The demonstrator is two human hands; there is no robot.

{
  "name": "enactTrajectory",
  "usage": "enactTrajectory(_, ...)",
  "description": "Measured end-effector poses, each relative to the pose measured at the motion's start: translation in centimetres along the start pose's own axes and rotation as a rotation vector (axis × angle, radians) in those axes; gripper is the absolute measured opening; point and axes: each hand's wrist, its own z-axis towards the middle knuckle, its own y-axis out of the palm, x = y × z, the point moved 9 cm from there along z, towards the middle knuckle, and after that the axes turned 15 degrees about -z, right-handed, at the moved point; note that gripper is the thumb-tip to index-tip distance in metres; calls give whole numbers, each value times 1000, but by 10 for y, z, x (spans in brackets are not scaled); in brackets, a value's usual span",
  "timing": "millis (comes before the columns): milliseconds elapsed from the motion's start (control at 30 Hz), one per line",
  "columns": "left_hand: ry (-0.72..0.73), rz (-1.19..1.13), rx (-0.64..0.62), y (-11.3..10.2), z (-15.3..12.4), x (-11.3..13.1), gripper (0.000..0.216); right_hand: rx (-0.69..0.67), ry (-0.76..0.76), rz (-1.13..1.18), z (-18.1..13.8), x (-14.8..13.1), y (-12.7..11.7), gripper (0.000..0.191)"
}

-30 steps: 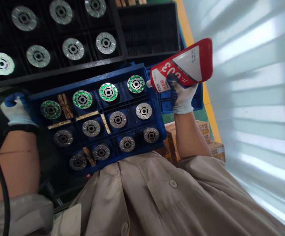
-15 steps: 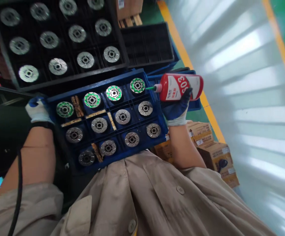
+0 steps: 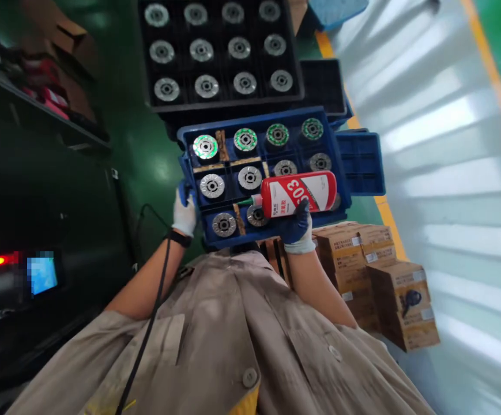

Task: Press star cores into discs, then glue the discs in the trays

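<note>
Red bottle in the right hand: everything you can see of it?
The red plastic adhesive bottle lies roughly level, gripped around its body by the right hand, which wears a blue-palmed glove. The glossy red body has a white label panel and large white digits ending in "03". A tapered neck ends in a thin green nozzle pointing left. The bottle is held over the blue tray; whether the tip touches anything cannot be told.

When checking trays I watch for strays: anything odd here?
Wooden strips lie loose among the metal discs in the blue tray; the black tray beyond shows none, so they look out of place.
</note>
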Motion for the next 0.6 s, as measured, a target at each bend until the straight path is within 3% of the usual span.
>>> enactTrajectory(67,-42,5,34,10,-36,-5,52,55,-57,-81,0,5,8,65)
enactTrajectory(133,-58,32,37,15,-52,-9,51,90,-149,-197,7,2,15,63)
enactTrajectory(267,-24,85,24,13,-52,-13,51,63,-269,-369,33,-3,32,69)
enactTrajectory(400,12,149,29,12,-51,-13,53,37,-229,-433,52,5,42,72)
enactTrajectory(600,13,176,25,14,-56,-10,54,41,-201,-476,54,6,48,70)
